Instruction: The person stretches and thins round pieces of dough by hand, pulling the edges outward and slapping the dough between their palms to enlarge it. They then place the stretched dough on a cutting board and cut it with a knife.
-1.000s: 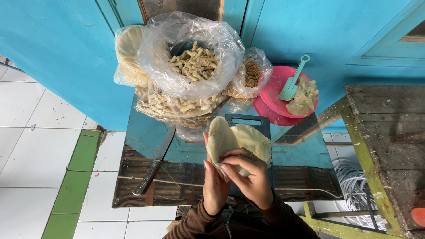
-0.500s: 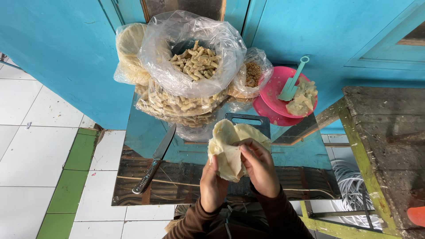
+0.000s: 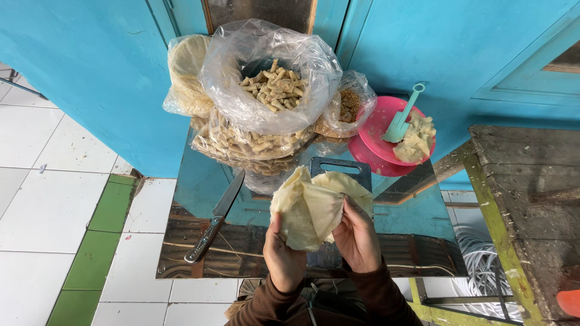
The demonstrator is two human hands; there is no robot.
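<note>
At the far left, white floor tiles (image 3: pixel 42 211) with a green strip (image 3: pixel 96 241) lie bare beside the shiny tabletop (image 3: pixel 199 199), so that side is the widest open room. A knife (image 3: pixel 214 223) lies flat on the tabletop's left part, blade pointing up toward the bags and handle toward the near edge, well apart from both hands and handy to pick up by its handle. Behind it, against the blue wall (image 3: pixel 90 78), stands a heap of clear bags: a bag of flat wrappers (image 3: pixel 184 72) at the left, a big open bag of small rolls (image 3: pixel 272 84) on top of more rolls, and a smaller bag (image 3: pixel 347 108) at the right; they fill the table's far edge and leave only the near half free. Over that near half the left hand (image 3: pixel 283 256) holds a stack of thin pale wrappers (image 3: pixel 308 208) from below, thumb pressed on the stack, raised above a dark cutting board (image 3: pixel 338 172). The right hand (image 3: pixel 357 238) pinches the stack's right edge with its fingertips, seemingly to peel one sheet free. Farther right, a pink bowl (image 3: pixel 377 124) with pale filling and a green scoop (image 3: pixel 402 118) sits at the table's back corner, within reach. A rough wooden bench (image 3: pixel 525 199) hems in the right side, with white coiled hose (image 3: pixel 483 265) below the gap.
</note>
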